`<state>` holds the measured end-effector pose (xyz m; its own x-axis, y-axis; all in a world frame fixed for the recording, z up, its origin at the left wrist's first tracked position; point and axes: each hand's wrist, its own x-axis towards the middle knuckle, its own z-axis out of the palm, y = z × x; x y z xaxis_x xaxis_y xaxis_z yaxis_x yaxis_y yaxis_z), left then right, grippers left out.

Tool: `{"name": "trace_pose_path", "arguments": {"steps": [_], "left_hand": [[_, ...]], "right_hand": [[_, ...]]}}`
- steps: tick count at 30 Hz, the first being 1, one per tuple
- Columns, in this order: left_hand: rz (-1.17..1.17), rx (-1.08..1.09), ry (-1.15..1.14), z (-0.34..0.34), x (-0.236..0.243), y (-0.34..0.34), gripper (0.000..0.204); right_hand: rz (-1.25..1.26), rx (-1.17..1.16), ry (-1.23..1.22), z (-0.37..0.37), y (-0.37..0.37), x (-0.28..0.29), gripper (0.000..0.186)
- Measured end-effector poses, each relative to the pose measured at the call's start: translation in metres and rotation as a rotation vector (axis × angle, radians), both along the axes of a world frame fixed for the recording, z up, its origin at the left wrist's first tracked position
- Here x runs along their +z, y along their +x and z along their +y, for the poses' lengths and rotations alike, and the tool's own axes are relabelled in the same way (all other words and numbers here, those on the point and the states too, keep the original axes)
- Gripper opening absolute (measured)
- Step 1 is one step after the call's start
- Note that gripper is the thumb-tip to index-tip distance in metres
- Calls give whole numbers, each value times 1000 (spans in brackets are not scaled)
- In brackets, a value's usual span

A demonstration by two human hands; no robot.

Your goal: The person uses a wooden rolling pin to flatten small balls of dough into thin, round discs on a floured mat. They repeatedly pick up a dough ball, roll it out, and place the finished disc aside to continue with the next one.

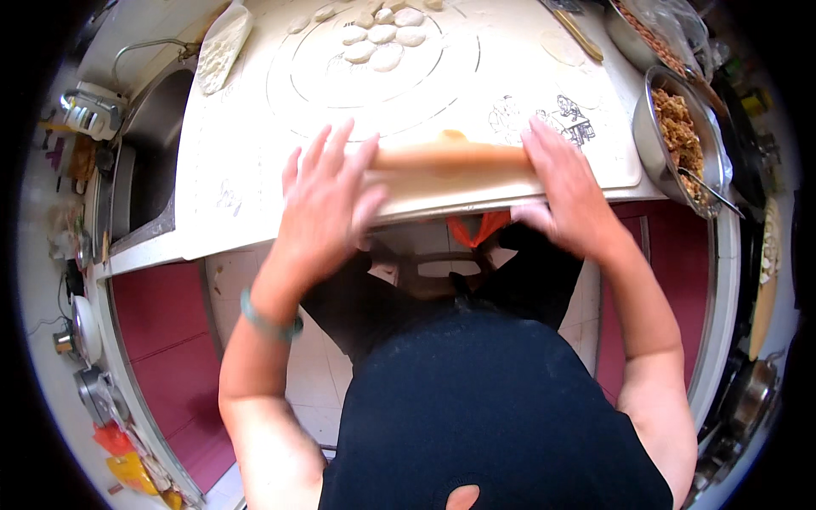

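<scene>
A wooden rolling pin point(450, 160) lies crosswise near the front edge of the white mat point(229, 144), slightly blurred. My left hand point(331, 195) rests over its left end, fingers spread and stretched out. My right hand point(561, 187) lies on the other end, fingers extended, thumb lower toward the counter's edge. A small rounded tan shape point(450, 135) just behind the pin is too blurred to identify. Several pale dough pieces point(382, 34) sit farther back on the mat, with a floury scoop-like tray point(223, 53) at the back left.
A steel bowl of filling point(676, 127) with a spoon stands right, near another bowl point(644, 38) and a long wooden-handled tool point(578, 34). A sink point(153, 161) is left. A red bag point(472, 228) hangs below the counter edge.
</scene>
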<state>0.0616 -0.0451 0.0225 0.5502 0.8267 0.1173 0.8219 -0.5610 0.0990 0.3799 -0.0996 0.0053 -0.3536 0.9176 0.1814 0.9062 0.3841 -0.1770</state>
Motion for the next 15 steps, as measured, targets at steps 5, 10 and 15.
{"name": "trace_pose_path", "arguments": {"steps": [5, 10, 15], "left_hand": [[-76, -21, -88, -4, -11, -7, 60], [-92, 78, 19, 53, -7, 8, 58], [-1, -29, -26, -13, -4, -6, 60]], "right_hand": [[-95, -22, 89, -8, -8, 10, 86], [-52, -169, -4, 60, -9, 4, 83], [-45, -11, 13, -12, -5, 3, 90]]}}
